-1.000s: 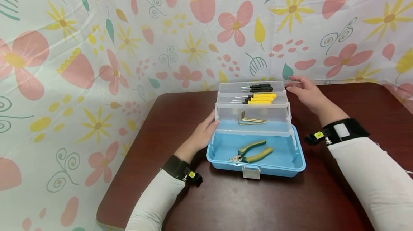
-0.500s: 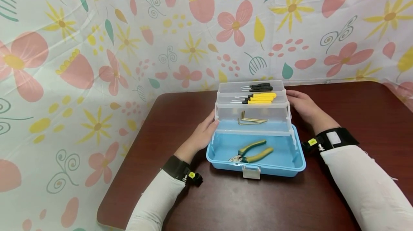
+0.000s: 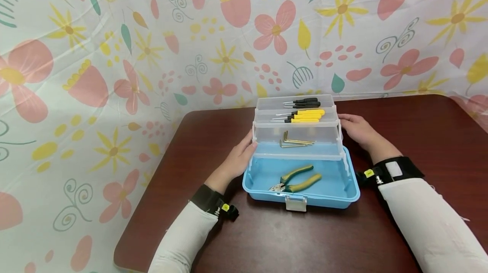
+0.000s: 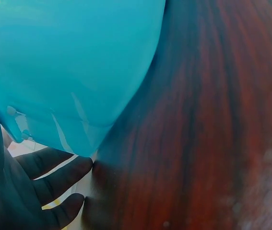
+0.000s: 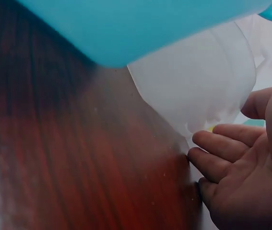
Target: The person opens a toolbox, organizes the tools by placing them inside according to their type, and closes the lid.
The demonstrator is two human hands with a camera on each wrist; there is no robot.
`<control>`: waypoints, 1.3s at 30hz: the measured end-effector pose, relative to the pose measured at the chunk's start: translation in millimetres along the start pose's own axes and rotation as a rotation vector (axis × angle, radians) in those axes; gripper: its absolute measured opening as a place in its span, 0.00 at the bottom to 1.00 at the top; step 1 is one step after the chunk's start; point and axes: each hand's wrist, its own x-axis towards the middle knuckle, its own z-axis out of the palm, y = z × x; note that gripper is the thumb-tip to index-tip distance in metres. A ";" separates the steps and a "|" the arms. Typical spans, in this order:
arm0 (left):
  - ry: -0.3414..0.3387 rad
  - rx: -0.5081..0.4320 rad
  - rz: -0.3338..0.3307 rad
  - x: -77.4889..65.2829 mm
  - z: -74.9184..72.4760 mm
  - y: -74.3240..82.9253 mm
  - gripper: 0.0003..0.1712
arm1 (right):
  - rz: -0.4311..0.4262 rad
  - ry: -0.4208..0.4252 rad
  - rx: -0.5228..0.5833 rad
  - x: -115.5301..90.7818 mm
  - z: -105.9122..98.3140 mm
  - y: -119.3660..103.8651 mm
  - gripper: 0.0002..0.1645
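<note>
A light-blue toolbox (image 3: 324, 201) stands unfolded on the table, its clear trays stepped up toward the back. My left hand (image 3: 236, 158) lies against its left side; in the left wrist view the fingers (image 4: 64, 179) stretch out behind the blue wall. At the right side, my right hand (image 3: 360, 132) is beside the trays. The right wrist view shows its fingers (image 5: 222, 146) loosely extended and the thumb near a whitish translucent panel (image 5: 193, 76); contact is unclear. Pliers (image 3: 305, 183) lie in the base, brass hex keys (image 3: 299, 142) in the tray above.
Yellow-handled screwdrivers (image 3: 310, 116) and black-handled screwdrivers (image 3: 308, 103) rest in the upper trays. A pale latch (image 3: 296, 204) hangs at the box front. The dark wooden table (image 3: 183, 150) backs onto a floral cloth (image 3: 213, 65).
My right hand has come down from the box's top right corner, toward me, to the side of the trays. The left hand keeps its place, and the toolbox stays put.
</note>
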 end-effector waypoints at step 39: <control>0.001 0.009 0.008 -1.3 -1.0 4.6 0.33 | -0.092 -0.125 0.107 -0.6 0.9 1.5 0.47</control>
